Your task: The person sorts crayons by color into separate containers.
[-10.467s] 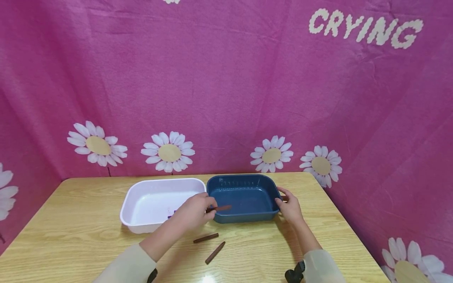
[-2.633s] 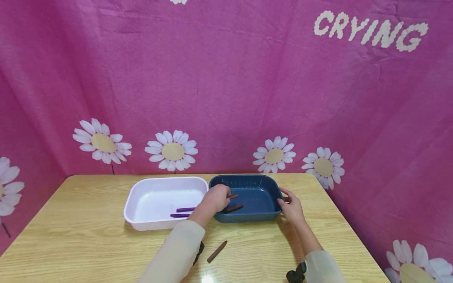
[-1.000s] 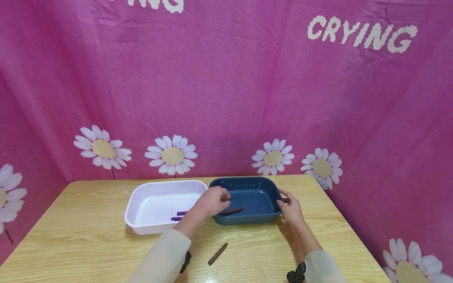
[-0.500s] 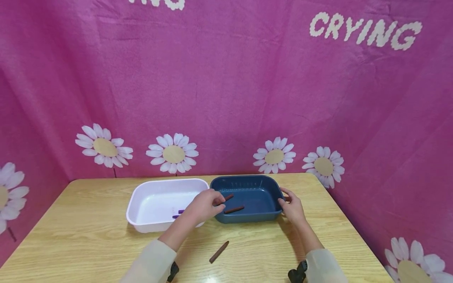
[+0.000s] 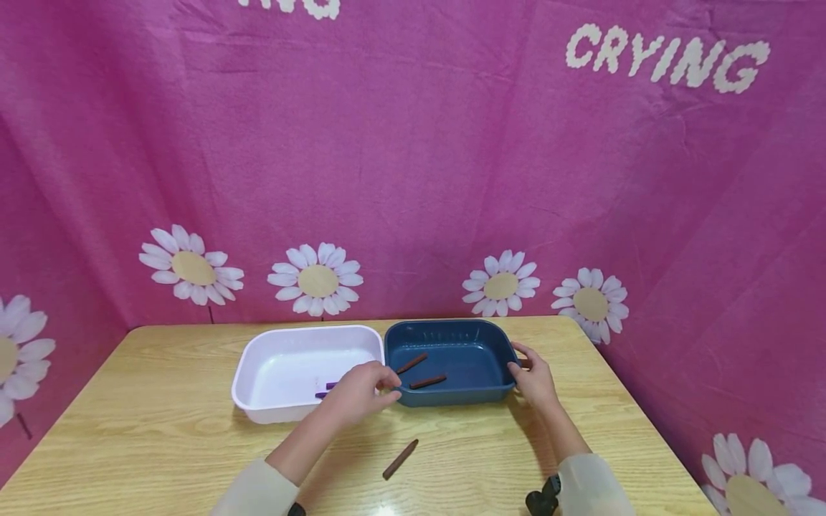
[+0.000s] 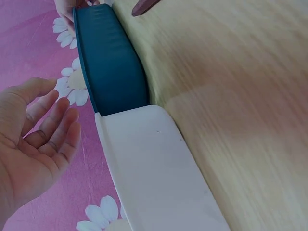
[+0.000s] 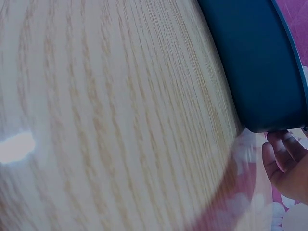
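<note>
Over the front edge where the two trays meet, my left hand hovers with loose, slightly bent fingers and nothing between them. In the left wrist view its palm shows bare. My right hand grips the right end of the dark blue tray, thumb at the rim. Inside that tray lie one brown crayon at a slant and another brown crayon nearer the front. A third brown crayon rests on the table in front.
A white tray stands against the blue one's left side. Purple crayons lie in it, partly hidden by my left hand. The wooden table ends at a pink flowered cloth behind.
My left hand put brown crayons from the table into the blue tray, let go of the latest one, and drew back leftward and nearer. The right hand stayed at the tray.
</note>
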Demonstrator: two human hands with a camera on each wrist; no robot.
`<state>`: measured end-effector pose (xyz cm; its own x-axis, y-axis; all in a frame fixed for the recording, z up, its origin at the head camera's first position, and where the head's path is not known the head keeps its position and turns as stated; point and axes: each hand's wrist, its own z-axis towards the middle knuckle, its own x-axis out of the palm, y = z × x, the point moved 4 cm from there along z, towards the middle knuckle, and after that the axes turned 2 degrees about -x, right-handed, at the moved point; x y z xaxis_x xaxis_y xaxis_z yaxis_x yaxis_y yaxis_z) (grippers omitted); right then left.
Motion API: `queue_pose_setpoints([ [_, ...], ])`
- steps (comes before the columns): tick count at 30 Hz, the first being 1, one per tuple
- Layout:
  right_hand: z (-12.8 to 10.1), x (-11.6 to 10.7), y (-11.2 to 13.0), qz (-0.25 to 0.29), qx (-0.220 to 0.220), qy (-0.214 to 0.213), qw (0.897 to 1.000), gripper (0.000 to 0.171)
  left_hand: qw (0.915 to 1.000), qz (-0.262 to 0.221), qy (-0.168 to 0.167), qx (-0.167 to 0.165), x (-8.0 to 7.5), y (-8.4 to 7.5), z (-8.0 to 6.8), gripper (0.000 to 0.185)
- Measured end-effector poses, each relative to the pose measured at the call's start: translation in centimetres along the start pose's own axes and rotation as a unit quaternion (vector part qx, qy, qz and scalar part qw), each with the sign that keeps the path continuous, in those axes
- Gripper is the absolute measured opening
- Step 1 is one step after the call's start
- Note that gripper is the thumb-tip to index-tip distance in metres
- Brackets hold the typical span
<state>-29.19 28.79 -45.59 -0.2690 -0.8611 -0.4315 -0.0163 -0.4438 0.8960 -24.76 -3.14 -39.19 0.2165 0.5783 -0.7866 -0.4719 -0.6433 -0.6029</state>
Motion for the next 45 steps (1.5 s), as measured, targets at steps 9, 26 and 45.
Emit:
queue_pose_setpoints([
  [9, -0.1, 0.0, 0.0, -0.002, -0.001, -0.001, 1.0, 0.044, 0.9996, 0.005, -0.007, 0.027, 0.5, 0.1, -1.7, 0.013],
  [26, -0.1, 0.0, 0.1, -0.001, 0.0, -0.001, 1.0, 0.043, 0.9997, -0.007, 0.022, 0.011, 5.0, 1.3, -4.1, 0.007],
  [45, -0.1, 0.0, 0.1, 0.003, 0.001, 0.001, 1.0, 0.043, 0.9996, 0.016, 0.021, 0.002, 6.9, 0.9, -4.0, 0.009],
])
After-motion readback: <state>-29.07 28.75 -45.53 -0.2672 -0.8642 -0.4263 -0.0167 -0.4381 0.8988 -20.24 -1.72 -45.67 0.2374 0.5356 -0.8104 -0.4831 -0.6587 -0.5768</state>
